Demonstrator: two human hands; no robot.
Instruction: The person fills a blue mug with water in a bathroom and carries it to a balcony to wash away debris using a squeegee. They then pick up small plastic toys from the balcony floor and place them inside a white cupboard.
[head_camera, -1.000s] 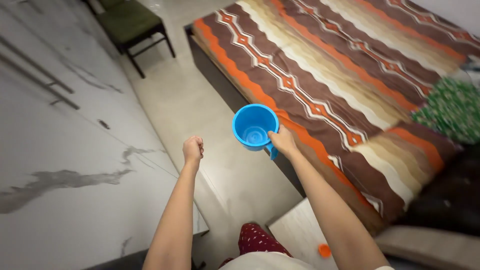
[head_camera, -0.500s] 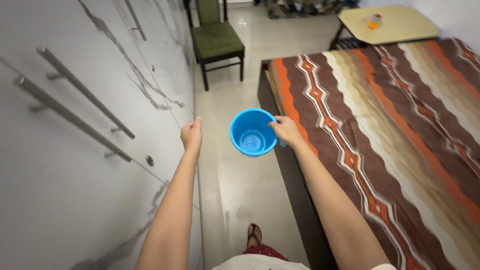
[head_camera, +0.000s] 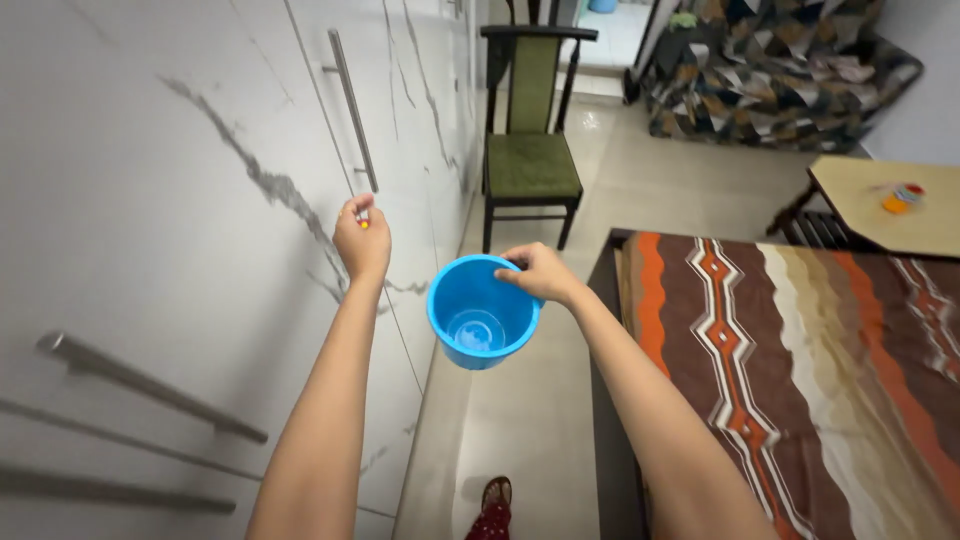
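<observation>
My right hand (head_camera: 538, 272) grips the rim of a blue plastic mug (head_camera: 482, 312) and holds it out in front of me above the floor. A little water shows at the mug's bottom. My left hand (head_camera: 361, 240) is raised close to the white marble-patterned wardrobe door (head_camera: 180, 200), its fingers closed around a small orange-yellow thing (head_camera: 364, 224) that barely shows. The two hands are apart, the left one higher and further left.
A long metal handle (head_camera: 353, 110) runs down the wardrobe door above my left hand. A green-cushioned dark chair (head_camera: 530, 150) stands ahead. A bed with a striped brown and orange cover (head_camera: 800, 370) fills the right. A small table (head_camera: 890, 205) and a patterned sofa (head_camera: 780, 70) lie beyond.
My view has lifted and moved forward along the wardrobe. My left hand has risen toward the door and closed. The mug has tipped slightly and dropped a little lower in view.
</observation>
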